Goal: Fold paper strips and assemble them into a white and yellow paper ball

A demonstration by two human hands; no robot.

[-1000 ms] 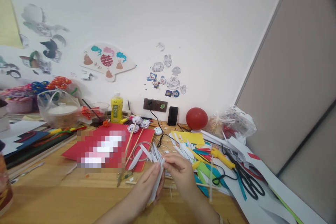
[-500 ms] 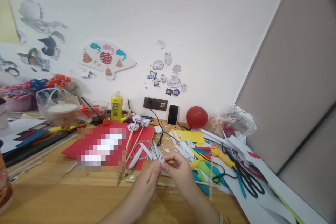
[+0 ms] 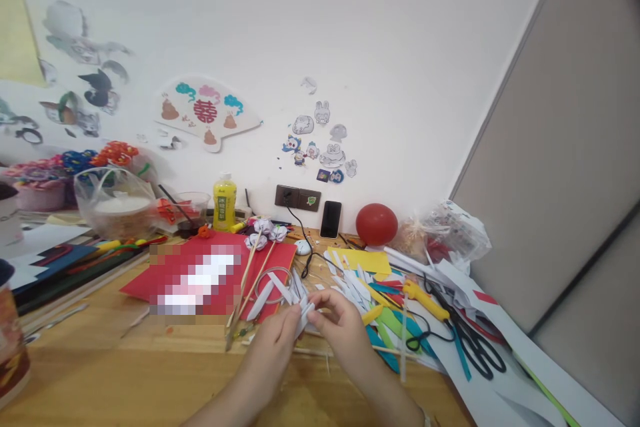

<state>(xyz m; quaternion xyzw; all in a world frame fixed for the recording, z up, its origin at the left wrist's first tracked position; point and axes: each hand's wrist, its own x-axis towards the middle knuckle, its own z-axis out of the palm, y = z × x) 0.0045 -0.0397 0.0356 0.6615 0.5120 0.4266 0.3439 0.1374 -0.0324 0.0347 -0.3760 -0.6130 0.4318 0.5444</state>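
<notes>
A small folded piece of white paper (image 3: 304,317) is pinched between my two hands above the wooden table. My left hand (image 3: 279,340) closes on its left side, thumb on top. On the other side, my right hand (image 3: 341,321) grips it between thumb and curled fingers. Just behind my hands lie pointed white paper strips (image 3: 265,297) and a loop of wire (image 3: 265,273). White paper flowers (image 3: 267,232) on wooden sticks (image 3: 249,267) rest on a red sheet (image 3: 200,247) to the left.
To the right are coloured paper strips (image 3: 385,327), a yellow glue gun (image 3: 425,299) with a black cord and black scissors (image 3: 477,340). A phone (image 3: 331,219), a red balloon (image 3: 377,225) and a yellow bottle (image 3: 225,203) stand near the wall. A cup (image 3: 11,340) is at left.
My hands have drawn slightly apart, and more of the folded white paper shows between them. The whole view has shifted a little. The things on the table look unmoved.
</notes>
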